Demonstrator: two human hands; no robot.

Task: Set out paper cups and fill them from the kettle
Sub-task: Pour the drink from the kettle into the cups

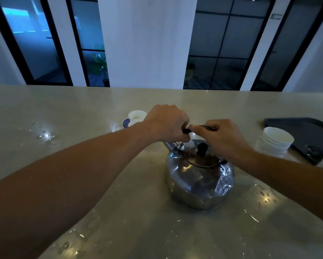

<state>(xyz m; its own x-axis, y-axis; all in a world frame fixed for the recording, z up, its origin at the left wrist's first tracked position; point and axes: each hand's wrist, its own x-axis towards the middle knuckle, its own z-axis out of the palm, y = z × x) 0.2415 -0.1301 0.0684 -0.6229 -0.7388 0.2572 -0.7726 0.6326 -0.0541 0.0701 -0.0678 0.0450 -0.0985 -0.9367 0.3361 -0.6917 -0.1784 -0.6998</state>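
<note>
Stood on the wet counter (100,101), a steel kettle (198,178), lid knob (202,148) up and spout (171,145) toward the left. Gripped from both sides, its black handle (187,130): left hand (166,124) curled round one end, right hand (215,136) curled round the other. Beyond the left hand, one cup (136,117); near the right, a cup stack (274,143) touching a dark tray (310,133).

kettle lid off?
No, the lid sits closed on the kettle, its black knob up, below both hands on the handle.
</note>
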